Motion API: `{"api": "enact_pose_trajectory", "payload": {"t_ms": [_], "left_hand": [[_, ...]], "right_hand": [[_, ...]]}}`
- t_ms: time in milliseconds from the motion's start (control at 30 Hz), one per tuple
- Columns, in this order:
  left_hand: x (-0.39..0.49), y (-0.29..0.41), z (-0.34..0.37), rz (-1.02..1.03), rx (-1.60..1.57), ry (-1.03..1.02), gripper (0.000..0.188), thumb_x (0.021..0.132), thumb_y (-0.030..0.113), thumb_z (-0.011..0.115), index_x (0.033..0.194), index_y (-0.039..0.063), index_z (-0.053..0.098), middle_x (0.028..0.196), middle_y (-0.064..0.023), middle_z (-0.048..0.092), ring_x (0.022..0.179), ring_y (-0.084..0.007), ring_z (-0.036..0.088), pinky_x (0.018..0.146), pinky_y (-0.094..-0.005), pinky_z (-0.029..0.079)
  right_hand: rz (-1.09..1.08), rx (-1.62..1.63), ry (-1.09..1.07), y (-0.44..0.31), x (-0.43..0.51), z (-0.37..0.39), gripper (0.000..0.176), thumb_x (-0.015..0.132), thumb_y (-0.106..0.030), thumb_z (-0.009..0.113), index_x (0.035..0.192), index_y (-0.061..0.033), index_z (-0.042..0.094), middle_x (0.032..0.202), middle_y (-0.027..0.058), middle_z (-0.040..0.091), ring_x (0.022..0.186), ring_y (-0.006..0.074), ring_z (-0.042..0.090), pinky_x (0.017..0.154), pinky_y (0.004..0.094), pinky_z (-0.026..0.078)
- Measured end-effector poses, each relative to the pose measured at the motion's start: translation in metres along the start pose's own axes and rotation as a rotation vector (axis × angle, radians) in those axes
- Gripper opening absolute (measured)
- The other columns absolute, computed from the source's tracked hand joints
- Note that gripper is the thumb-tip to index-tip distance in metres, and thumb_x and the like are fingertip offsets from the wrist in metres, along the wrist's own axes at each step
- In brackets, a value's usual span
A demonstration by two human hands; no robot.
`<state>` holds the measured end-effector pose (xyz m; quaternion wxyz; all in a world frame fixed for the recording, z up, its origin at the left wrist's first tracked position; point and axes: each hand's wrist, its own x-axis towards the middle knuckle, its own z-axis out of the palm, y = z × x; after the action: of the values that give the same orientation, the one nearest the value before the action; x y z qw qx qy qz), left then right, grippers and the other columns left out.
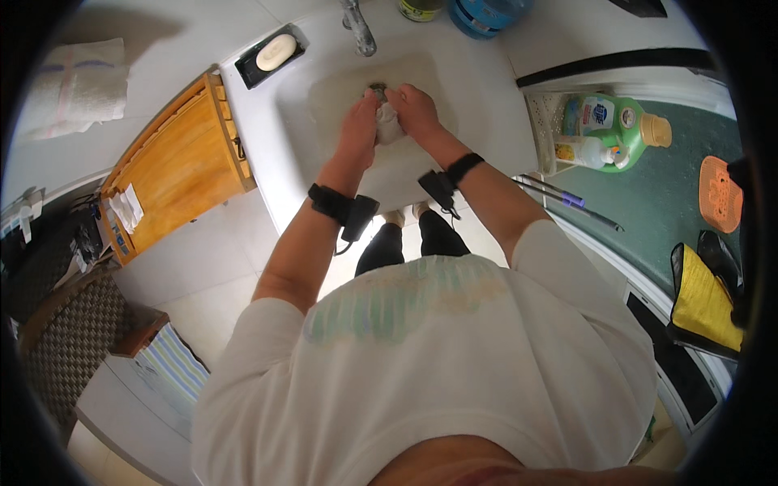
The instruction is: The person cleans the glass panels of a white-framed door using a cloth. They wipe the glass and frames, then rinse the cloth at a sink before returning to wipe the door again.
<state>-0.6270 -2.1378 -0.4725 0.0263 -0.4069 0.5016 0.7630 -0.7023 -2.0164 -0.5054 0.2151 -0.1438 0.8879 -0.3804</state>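
Observation:
A wet white cloth (389, 124) hangs between my hands inside a white washbasin (480, 97). My left hand (360, 124) grips its left side, and my right hand (416, 109) has hold of the other side. Just beyond my fingertips the metal drain (378, 88) shows in the basin floor. Above it, a metal faucet (363, 36) reaches out from the back rim. Whether water runs from it I cannot tell. Each of my wrists wears a black strap with a small box. The cloth's lower folds are partly hidden by my left hand.
A bar of soap (276, 53) lies in a black dish (250, 71) at the basin's back left corner. Blue (486, 18) and yellow-green containers stand behind the rim. To the right, a green detergent jug (632, 130) sits by a rack. A wooden cabinet (182, 176) adjoins the left.

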Motion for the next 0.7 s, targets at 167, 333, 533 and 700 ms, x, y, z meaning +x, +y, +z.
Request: {"api": "enact_pose_trajectory", "payload": {"t_ms": [167, 333, 533, 700], "left_hand": [[-0.004, 0.025, -0.011, 0.322, 0.165, -0.172, 0.036, 0.106, 0.036, 0.046, 0.098, 0.004, 0.061, 0.095, -0.0051, 0.069, 0.082, -0.0136, 0.062, 0.073, -0.029, 0.05], [-0.017, 0.031, -0.015, 0.43, 0.278, -0.106, 0.036, 0.105, 0.033, 0.049, 0.092, 0.002, 0.063, 0.087, -0.0068, 0.07, 0.079, -0.0165, 0.063, 0.071, -0.0315, 0.05], [-0.016, 0.04, -0.036, 0.593, 1.134, 0.24, 0.039, 0.102, 0.036, 0.048, 0.101, 0.001, 0.066, 0.105, -0.0158, 0.07, 0.093, -0.0396, 0.064, 0.079, -0.0466, 0.051], [0.02, 0.013, -0.055, 0.46, 0.703, 0.319, 0.056, 0.101, 0.049, 0.043, 0.121, 0.001, 0.062, 0.123, -0.0212, 0.063, 0.109, -0.0416, 0.059, 0.091, -0.0472, 0.048]], "right_hand": [[-0.075, 0.827, -0.394, 0.004, -0.007, -0.027, 0.033, 0.088, -0.007, 0.063, 0.121, -0.0027, 0.06, 0.104, 0.008, 0.069, 0.097, 0.0176, 0.064, 0.083, 0.0307, 0.051], [-0.04, 0.672, -0.609, -0.021, -0.022, -0.051, 0.04, 0.089, -0.01, 0.067, 0.127, -0.0021, 0.059, 0.101, 0.0051, 0.067, 0.095, 0.0135, 0.062, 0.087, 0.0264, 0.049], [0.189, 0.515, -0.433, -0.003, -0.001, -0.062, 0.037, 0.089, -0.021, 0.07, 0.121, -0.0039, 0.063, 0.092, 0.0033, 0.062, 0.084, 0.0138, 0.059, 0.085, 0.0285, 0.051], [-0.055, -0.194, 0.039, 0.066, 0.03, 0.021, 0.034, 0.087, -0.03, 0.07, 0.103, -0.0005, 0.064, 0.099, 0.0115, 0.065, 0.086, 0.0312, 0.061, 0.086, 0.0392, 0.053]]}}
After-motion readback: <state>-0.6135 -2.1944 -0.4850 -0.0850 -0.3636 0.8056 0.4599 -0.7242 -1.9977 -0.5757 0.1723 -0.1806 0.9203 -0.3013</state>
